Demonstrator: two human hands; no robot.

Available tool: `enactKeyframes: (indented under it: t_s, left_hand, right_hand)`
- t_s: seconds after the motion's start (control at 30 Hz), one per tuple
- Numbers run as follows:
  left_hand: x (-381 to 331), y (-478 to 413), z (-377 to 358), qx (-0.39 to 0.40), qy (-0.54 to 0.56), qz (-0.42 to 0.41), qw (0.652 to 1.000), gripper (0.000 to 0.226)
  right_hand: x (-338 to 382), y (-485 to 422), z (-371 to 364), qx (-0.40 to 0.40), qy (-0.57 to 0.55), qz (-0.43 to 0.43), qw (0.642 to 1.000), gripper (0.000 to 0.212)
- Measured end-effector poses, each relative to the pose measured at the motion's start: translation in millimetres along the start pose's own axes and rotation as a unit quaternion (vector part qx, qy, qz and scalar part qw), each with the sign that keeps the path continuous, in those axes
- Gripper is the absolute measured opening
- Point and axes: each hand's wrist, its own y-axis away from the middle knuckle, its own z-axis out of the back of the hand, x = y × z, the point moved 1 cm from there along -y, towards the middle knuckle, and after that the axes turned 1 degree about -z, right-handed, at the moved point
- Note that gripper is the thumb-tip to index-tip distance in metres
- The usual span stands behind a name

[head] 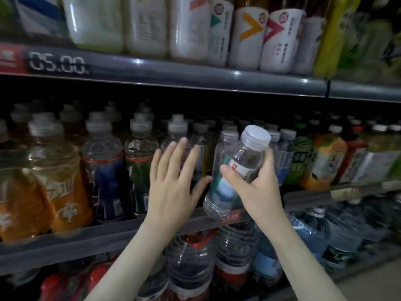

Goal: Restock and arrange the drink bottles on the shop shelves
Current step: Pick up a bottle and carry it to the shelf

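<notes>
Head view: a clear water bottle (235, 170) is gripped around its middle by the right hand (258, 190), with the thumb curled across the label. The bottle is tilted, its long axis running from the base at lower left up to the white cap (256, 136) at upper right. The base is held just over the front edge of the middle shelf (97, 240). The left hand (173, 183) is held flat, fingers straight and spread, before the row of shelved bottles (141, 153); contact cannot be told. Orange drinks (65, 192) are lined up far left.

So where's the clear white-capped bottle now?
Head view, centre-right: the clear plastic white-capped bottle is tilted in the right hand before the middle shelf, beside the left hand.
</notes>
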Motion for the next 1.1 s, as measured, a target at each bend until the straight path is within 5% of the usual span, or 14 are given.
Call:
enactKeyframes:
  t_s: [0.23,0.43,0.53,0.73,1.1]
  left_hand:
    - [11,17,-24,0.030,-0.104,0.066,0.992,0.068]
    - [-30,13,-41,0.033,0.064,-0.044,0.996,0.055]
    - [-50,9,-56,0.106,0.177,0.045,0.977,0.067]
    - [-60,-9,-83,0.181,0.205,0.218,0.937,0.094]
    - [-49,-4,-83,0.136,0.122,0.231,0.956,0.092]
  right_hand:
    - [-24,-11,0,-0.023,-0.030,-0.028,0.999,0.051]
    - [-35,-6,23,-0.060,0.001,-0.048,0.997,0.055]
    - [-42,-2,44,-0.089,0.014,-0.069,0.993,0.060]
    - [-54,0,89,-0.141,0.040,-0.111,0.983,0.063]
    - [-73,-1,113,-0.181,0.042,-0.129,0.974,0.057]
